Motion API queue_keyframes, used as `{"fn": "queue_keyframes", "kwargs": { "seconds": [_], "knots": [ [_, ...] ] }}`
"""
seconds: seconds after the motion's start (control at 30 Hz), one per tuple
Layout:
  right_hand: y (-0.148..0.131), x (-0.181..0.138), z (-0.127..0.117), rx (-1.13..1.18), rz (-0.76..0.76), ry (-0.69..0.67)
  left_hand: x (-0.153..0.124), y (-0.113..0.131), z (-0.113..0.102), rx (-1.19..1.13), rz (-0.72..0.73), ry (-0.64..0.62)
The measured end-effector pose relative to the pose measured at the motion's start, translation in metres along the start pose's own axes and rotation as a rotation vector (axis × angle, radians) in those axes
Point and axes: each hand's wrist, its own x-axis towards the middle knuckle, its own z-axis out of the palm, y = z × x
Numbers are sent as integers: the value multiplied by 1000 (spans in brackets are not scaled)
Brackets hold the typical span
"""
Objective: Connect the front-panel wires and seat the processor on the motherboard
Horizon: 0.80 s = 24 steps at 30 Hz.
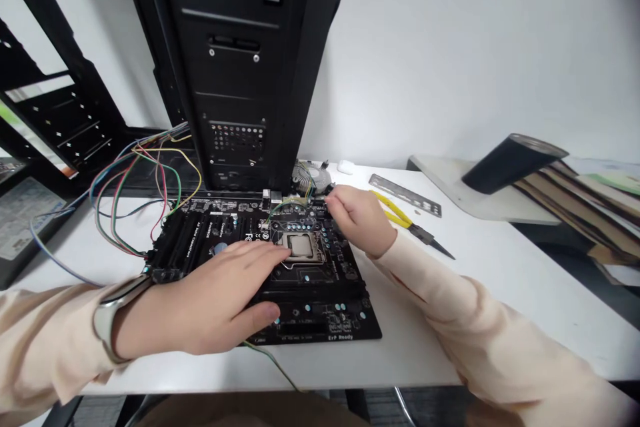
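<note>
A black motherboard [345, 330] lies flat on the white table, with a silver processor [301, 247] in its socket. My left hand [215, 300], a watch [113, 320] at its wrist, rests across the board with its fingers stretched out, the tips beside the socket's left edge. At the board's back right corner my right hand [361, 219] is closed in a pinch; what its fingers hold is hidden. Thin wires [295, 203] run along the back edge just left of that hand. Behind them sits a round silver-finned cooler [311, 177].
A tall black computer case [240, 93] stands behind the board. Coloured wires [117, 213] loop out to its left. Yellow-handled pliers [425, 233] and a metal I/O plate [405, 195] lie at right. Beyond are a dark cylinder [513, 163] and stacked folders [565, 207]. A metal-cased unit [27, 220] sits far left.
</note>
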Motion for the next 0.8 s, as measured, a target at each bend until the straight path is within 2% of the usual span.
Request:
{"fn": "queue_keyframes", "kwargs": {
  "seconds": [0.23, 0.37, 0.53, 0.63, 0.8],
  "knots": [
    [-5, -12, 5, 52, -81, -86, -1, 1, -2, -12, -45, 10],
    [-12, -16, -4, 292, -68, -106, 1, 1, -1, -26, -45, 8],
    [-31, -24, -14, 527, -73, -216, 3, 4, -2, -24, -47, -6],
    [-45, -29, -17, 497, -172, -233, 4, 8, -4, -6, -65, -20],
    [-63, -37, -17, 252, -324, -353, 6, 10, -5, -20, -81, -40]
  ]
}}
